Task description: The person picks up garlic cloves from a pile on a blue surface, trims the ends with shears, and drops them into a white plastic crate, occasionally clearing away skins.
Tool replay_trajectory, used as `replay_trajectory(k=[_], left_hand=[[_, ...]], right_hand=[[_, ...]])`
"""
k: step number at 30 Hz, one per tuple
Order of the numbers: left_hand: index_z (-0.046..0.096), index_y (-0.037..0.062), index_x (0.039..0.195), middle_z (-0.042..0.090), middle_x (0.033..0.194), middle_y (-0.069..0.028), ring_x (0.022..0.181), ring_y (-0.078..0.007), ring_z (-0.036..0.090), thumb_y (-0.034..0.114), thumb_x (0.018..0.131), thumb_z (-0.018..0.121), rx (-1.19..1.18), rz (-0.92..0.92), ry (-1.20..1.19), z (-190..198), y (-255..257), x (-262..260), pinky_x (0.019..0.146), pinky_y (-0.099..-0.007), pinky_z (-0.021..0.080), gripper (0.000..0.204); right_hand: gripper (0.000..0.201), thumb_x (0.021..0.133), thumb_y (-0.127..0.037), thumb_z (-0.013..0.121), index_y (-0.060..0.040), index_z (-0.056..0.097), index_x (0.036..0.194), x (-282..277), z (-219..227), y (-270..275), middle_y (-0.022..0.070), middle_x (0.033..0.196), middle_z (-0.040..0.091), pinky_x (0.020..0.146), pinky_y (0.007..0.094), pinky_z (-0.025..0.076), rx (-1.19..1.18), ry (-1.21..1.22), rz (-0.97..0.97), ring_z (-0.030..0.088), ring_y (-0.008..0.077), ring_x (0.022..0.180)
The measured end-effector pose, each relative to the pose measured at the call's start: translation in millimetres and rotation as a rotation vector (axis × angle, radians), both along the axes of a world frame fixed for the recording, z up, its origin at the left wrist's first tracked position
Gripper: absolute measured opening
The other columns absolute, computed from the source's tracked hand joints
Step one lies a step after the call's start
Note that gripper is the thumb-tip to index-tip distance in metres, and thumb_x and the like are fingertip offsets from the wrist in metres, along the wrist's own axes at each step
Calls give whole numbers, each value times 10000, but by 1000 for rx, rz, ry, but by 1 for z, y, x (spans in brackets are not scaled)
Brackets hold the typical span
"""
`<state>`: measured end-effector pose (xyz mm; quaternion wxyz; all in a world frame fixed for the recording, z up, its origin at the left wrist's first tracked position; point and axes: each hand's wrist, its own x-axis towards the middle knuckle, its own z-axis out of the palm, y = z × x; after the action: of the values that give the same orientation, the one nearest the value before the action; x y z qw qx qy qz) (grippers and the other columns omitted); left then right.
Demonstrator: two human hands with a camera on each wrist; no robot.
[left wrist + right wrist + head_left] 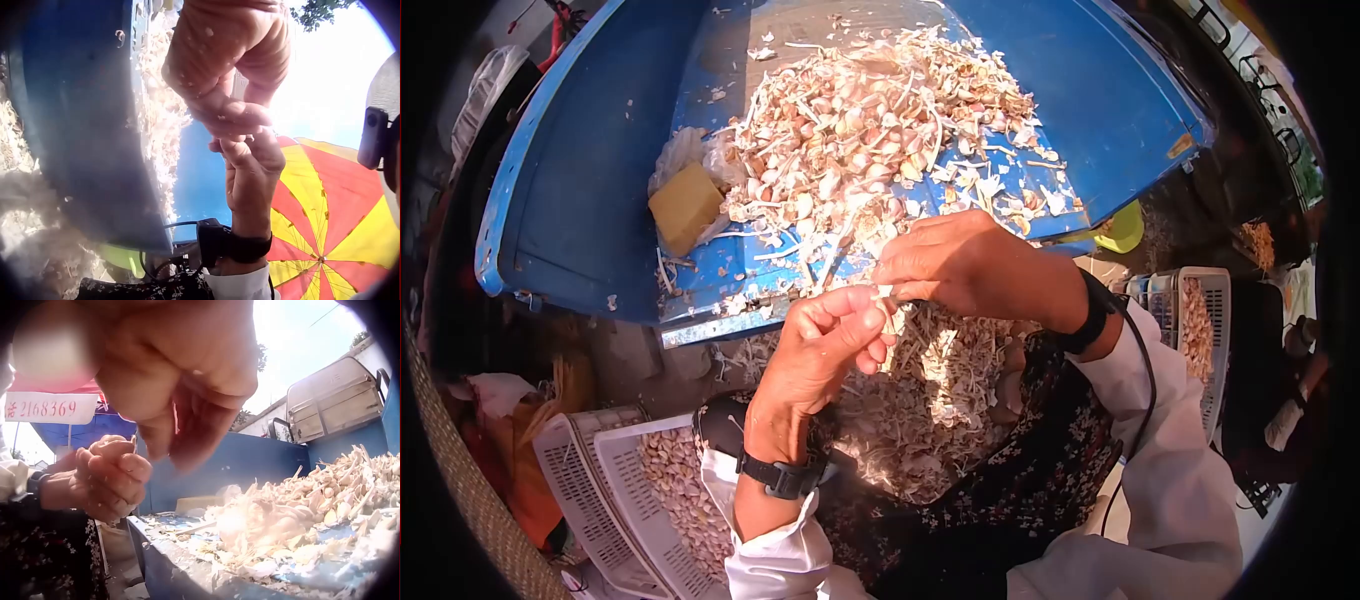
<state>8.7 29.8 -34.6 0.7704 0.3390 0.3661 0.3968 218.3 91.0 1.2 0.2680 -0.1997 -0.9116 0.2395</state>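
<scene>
In the head view, my left hand pinches a garlic clove with papery skin between thumb and fingers. My right hand meets it from the right, its curled fingers and thumb pinching at the clove's upper end. The fingertips of both hands come together in the left wrist view and hide most of the clove. Just beyond the hands, a heap of garlic cloves, stalks and skins covers the blue metal tray. Below them, loose garlic skins fill the lap over a dark flowered apron.
White plastic baskets with peeled-looking cloves stand at the left and right. A yellow block and clear plastic bag lie on the tray's left. A lime-green container shows under its right edge. A red-yellow umbrella stands overhead.
</scene>
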Motion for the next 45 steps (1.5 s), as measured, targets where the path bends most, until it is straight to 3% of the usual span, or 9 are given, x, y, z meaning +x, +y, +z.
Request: replay_trajectory(k=[5,7,8,9,22,32,34,36,45], left_hand=[[636,20,1015,664,828,-43,705,-81,617,69,865,624,-26,-411,164,30,-22,-8,568,-196,485,158],[616,2,1047,659,913,-84,819,-120,633,46,869,608,-92,-434,-36,54,-40,1,615,-227,517,183],[595,-66,1014,646,918,-188,824,-240,664,0,851,605,55,-411,-194,64,-50,7,578,-260,553,176],[593,-70,1006,638,930,-226,789,-246,662,-72,825,598,168,-501,-265,76,-56,8,569,-252,549,182],[583,-50,979,578,764,-156,613,-172,583,68,858,612,422,-255,-120,90,-51,8,458,-218,459,171],[575,-33,956,527,626,-98,467,-111,517,185,886,623,453,30,-53,91,-47,7,366,-190,384,234],[545,-30,1019,484,617,-72,378,-69,383,211,917,583,363,174,-140,66,-31,-4,308,-179,301,264],[556,-39,1076,556,789,-102,460,-62,438,202,905,597,92,319,-285,27,-6,-20,377,-148,322,299],[536,2,1162,577,841,-81,578,-81,504,161,927,557,-108,419,-234,15,-2,-1,443,-148,411,284]], right_hand=[[211,750,-83,715,-4,664,939,8,-11,5,125,869,670,714,294,533,292,53,-277,660,244,806],[212,753,-62,717,10,660,944,14,-1,4,94,874,679,707,257,523,-218,168,-552,654,151,818],[211,768,-35,710,16,656,965,19,-4,9,54,875,674,692,233,509,-363,231,-586,623,85,813],[211,773,-35,712,10,656,971,25,-9,12,41,865,664,680,227,504,-443,283,-592,614,79,793],[249,776,-76,740,-19,670,1008,32,-8,7,19,822,659,670,212,493,-582,307,-596,585,53,740],[278,825,-62,690,41,629,1076,47,28,-18,76,834,646,676,238,512,-842,509,-184,630,130,763],[293,816,-37,680,46,608,1088,42,38,-34,119,878,657,683,257,513,-563,454,229,651,173,814],[193,821,-52,646,24,609,994,19,42,-69,114,881,626,669,289,506,-632,639,464,632,236,810],[164,817,-62,629,15,596,958,7,29,-71,103,885,606,669,307,502,-455,517,408,614,251,805]])
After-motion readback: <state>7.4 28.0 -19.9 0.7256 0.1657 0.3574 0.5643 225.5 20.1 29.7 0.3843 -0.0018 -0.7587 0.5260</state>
